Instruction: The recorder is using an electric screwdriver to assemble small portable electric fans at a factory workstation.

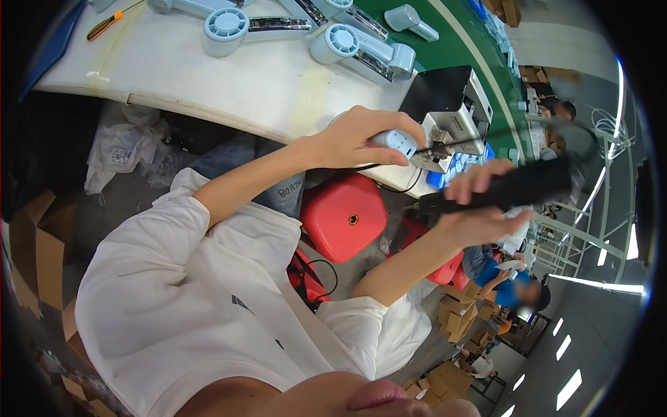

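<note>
My left hand [365,139] is closed around a light blue plastic part [397,143], gripped between thumb and fingers at the table's edge. Small holes show in the part's end face; the rest is hidden by the hand, and it looks like the handle end of a handheld fan. My right hand [483,205] grips a black, cylindrical electric screwdriver [528,186], blurred by motion, with a cord at its far end. Its narrow end points toward the left, below the blue part. Several light blue handheld fans [226,31] lie on the white table [187,76], some with handles open and circuit boards exposed.
Just beyond my left hand stands a black and white boxy machine [451,104]. An orange and black screwdriver [104,26] lies at the far left. A green surface [445,52] runs behind. Below the table are a red stool [344,219] and cardboard boxes [48,257]; other people work at right.
</note>
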### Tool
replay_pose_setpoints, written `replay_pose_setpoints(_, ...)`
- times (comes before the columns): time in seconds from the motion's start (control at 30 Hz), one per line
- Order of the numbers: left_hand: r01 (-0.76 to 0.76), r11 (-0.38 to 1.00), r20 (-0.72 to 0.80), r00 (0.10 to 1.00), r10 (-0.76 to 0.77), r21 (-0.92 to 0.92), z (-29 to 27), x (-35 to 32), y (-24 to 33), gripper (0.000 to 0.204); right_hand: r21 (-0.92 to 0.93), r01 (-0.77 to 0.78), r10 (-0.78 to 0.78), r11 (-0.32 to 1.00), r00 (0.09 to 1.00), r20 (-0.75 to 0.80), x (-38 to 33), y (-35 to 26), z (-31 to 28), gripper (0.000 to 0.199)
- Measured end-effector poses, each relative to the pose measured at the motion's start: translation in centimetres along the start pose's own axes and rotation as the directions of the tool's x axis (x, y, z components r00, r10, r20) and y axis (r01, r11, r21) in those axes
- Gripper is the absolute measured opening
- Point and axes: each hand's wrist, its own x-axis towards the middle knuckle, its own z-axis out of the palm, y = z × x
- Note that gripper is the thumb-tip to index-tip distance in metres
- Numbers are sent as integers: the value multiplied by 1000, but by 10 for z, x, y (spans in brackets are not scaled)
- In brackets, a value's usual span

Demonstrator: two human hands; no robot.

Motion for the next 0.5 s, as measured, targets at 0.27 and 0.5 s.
replay_pose_setpoints(0.27,50,995,22,999,-48,-90,-5,2,-10,46,-326,339,-438,883,844,-309,66,4,-50,72)
replay_pose_setpoints(0.5,-7,995,22,1000,9,-97,2,5,-14,39,-551,287,-500,784,818,-285,66,39,-51,73)
